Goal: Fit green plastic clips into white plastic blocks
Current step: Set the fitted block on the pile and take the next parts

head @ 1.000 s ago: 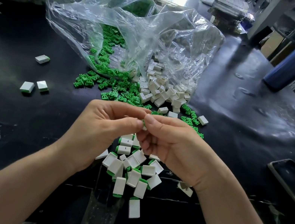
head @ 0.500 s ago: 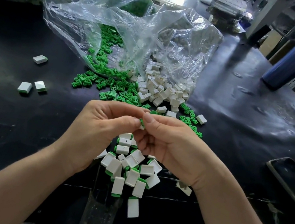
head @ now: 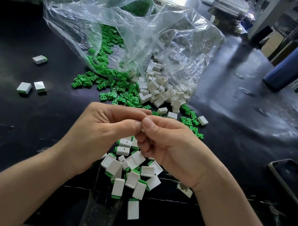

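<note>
Both bare forearms enter from the bottom corners of the frame and converge at centre. Left grip [head: 101, 130]: back of the hand towards the camera, fingers curled, thumb and forefinger tips pushed toward the other hand. Right grip [head: 170, 146]: thumb on top with the nail showing, remaining fingers curled beneath. Thumb tips touch at mid-frame. Between them both grips pinch a small white piece [head: 142, 130], almost wholly hidden. Wrists roughly level with each other.

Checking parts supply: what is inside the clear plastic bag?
The bag holds green clips on the left and white blocks on the right, both spilling from its mouth. Crumpled plastic hides how many lie deeper.
</note>
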A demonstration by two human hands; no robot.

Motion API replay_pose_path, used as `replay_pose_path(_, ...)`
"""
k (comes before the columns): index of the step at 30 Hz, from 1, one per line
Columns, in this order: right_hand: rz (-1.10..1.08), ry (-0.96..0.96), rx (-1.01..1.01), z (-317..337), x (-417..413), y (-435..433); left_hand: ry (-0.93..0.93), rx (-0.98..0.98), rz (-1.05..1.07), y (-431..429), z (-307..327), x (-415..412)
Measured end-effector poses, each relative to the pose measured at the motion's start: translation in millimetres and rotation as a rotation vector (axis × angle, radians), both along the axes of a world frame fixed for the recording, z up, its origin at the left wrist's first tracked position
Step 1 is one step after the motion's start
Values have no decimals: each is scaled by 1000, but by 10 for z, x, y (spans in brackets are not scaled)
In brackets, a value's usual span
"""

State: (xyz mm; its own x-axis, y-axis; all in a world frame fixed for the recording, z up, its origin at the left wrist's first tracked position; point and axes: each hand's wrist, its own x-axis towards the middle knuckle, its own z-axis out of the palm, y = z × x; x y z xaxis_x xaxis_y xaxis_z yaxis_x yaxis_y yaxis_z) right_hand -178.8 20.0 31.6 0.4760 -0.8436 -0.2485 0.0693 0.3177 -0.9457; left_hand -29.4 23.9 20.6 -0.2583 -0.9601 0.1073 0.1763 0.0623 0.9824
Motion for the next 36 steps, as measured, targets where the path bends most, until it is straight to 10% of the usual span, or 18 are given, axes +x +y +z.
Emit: replay_pose_path(36, -100, 43, -142, -124, 84, 28, 88, 48, 130, 24, -132, -73)
